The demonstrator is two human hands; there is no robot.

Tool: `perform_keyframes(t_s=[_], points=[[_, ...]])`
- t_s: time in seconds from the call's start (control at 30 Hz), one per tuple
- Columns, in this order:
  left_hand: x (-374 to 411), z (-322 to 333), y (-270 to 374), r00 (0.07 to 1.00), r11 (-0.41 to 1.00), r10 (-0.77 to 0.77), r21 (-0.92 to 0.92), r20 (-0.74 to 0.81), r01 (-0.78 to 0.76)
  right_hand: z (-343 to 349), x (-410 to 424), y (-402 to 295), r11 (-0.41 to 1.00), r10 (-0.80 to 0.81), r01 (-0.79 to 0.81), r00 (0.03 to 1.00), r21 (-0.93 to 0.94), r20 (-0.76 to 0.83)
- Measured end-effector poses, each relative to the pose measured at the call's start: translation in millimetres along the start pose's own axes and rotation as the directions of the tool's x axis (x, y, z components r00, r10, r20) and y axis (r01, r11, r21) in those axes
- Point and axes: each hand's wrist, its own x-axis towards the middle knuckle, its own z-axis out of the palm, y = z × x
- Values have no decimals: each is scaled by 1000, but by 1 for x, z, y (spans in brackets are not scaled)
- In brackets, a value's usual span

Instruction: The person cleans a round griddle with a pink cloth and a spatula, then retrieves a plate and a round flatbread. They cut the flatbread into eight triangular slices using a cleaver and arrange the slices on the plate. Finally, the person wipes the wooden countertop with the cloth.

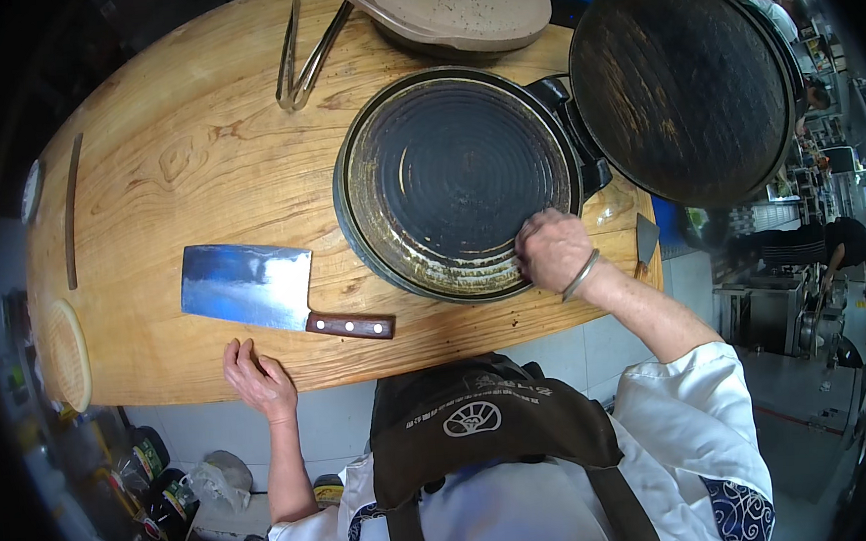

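Observation:
A round electric baking pan [464,164] with a dark, ring-marked cooking surface lies open on the wooden table. Its hinged upper plate [679,92] is swung back to the right, dark with scraped brown streaks. My right hand [553,250], a bangle at its wrist, is curled at the pan's near right inner rim; anything under the fingers is hidden. My left hand [260,381] rests at the front table edge, holding nothing, its fingers loosely bent and partly apart. Above it, a cleaver [248,285] with a riveted wooden handle lies flat, blade to the left.
Metal tongs [305,62] lie at the back, beside a covered beige pan [461,8]. A scraper [646,241] sits at the table's right edge. Leftward are a thin wooden stick [75,210] and a pale round woven-looking item [71,355]. Another person [844,245] stands far right.

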Motion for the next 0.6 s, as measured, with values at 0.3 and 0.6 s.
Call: perform_keyframes(t_s=[0.3,0.6], points=[[2,-2,4,1000,1000,-5,9,5,5,-12,12,-41,869,-230,154,967,471,108],[3,-2,5,1000,1000,-10,14,-1,10,-18,5,-1,134,-290,-290,903,948,318]])
